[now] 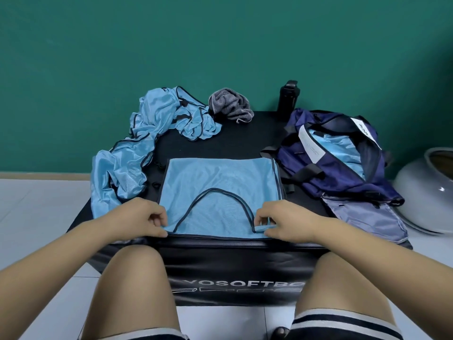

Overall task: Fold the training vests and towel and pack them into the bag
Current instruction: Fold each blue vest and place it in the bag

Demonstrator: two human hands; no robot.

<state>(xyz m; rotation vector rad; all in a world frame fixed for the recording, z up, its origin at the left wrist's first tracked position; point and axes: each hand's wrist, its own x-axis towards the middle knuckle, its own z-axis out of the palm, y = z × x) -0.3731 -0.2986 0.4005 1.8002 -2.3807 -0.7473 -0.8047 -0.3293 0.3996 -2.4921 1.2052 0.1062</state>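
Note:
A light-blue mesh vest [220,177] with dark trim lies flat on the black padded box [235,141], its neckline toward me. My left hand [144,218] pinches its near left shoulder strap. My right hand [282,220] pinches the near right strap. A heap of crumpled blue vests [137,143] trails along the box's left side. A grey towel [230,104] sits bunched at the back. The navy bag [343,168] lies open on the right, with folded blue fabric [340,148] inside it.
A black bottle [288,99] stands at the back behind the bag. A pale round object [426,192] rests on the tiled floor to the right. The green wall is close behind the box. My knees are against the box's front.

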